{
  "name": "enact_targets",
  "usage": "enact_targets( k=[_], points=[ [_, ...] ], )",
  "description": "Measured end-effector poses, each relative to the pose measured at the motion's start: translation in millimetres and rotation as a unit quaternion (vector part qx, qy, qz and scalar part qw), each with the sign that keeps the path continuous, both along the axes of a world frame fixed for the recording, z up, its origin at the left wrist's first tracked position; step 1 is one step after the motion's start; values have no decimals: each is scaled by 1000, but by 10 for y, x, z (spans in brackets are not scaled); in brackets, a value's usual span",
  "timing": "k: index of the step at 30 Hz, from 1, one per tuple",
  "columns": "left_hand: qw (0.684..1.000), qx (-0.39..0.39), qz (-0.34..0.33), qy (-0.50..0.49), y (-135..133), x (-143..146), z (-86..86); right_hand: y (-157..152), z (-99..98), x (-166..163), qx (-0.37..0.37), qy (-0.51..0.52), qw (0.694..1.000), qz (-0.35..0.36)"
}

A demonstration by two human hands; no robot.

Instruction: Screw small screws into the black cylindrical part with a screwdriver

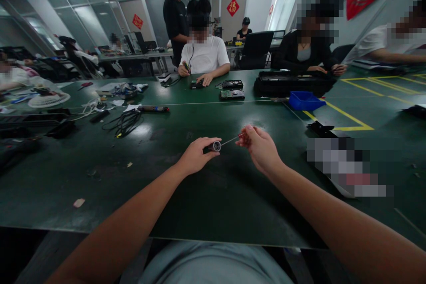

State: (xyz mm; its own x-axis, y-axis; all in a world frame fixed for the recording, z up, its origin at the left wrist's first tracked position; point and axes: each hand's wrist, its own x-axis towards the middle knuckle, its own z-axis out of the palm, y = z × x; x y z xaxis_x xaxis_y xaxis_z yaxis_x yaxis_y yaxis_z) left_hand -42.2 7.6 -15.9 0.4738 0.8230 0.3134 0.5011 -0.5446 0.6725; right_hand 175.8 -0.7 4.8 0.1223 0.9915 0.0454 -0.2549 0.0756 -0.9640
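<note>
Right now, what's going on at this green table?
The person wearing the camera holds a small dark cylinder in the left hand above the green table. The right hand pinches a thin screwdriver whose tip meets the cylinder's end. Across the table, a person in a white shirt handles small devices beside a hard drive.

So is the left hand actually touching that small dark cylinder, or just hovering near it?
Touching. The head view shows the left hand with its fingers wrapped around the small dark cylinder, only the cylinder's end showing, above the green table.
</note>
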Motion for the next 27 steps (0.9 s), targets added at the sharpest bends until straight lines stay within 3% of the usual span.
enact_targets(
  k=[4, 10, 15, 23, 27],
  points=[
    [1000, -1, 12, 12, -21, 12, 13, -24, -22, -12, 78, -100, 992, -24],
    [1000, 2, 23, 22, -40, 16, 41, -109, 70, -2, 136, -220, 966, -26],
    [999, -13, 40, 17, -48, 0, 61, -183, 198, 55, 143, -380, 914, -29],
    [999, -22, 45, 12, -40, -13, 65, -163, 178, 105, 216, -432, 875, 26],
    [999, -13, 30, 23, -36, -11, 51, -181, 209, 102, 199, -445, 873, 31]
  ],
)
